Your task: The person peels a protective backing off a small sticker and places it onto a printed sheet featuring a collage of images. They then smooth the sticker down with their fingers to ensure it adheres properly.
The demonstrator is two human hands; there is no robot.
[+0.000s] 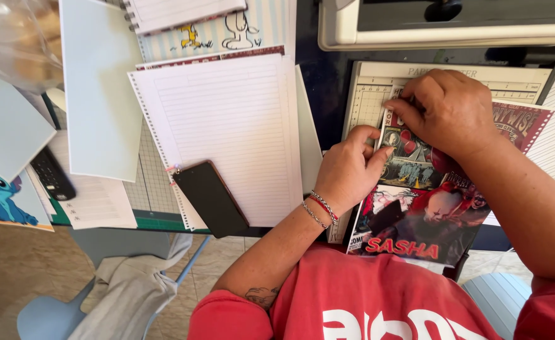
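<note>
Two hands (346, 167) (444, 110) pressing printed cover (416, 214), paper trimmer (365, 94)

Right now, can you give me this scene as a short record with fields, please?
Left hand: fingers press the left edge of the printed sheet
Right hand: presses the top of the same sheet
Under the sheet: paper trimmer
Left of the hands: lined paper, black phone on its lower corner
Far left: remote control, cutting mat

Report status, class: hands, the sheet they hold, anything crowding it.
Left hand and right hand both pressing the printed cover sheet on the paper trimmer. Lined pages and dark phone lie apart, left.
</note>
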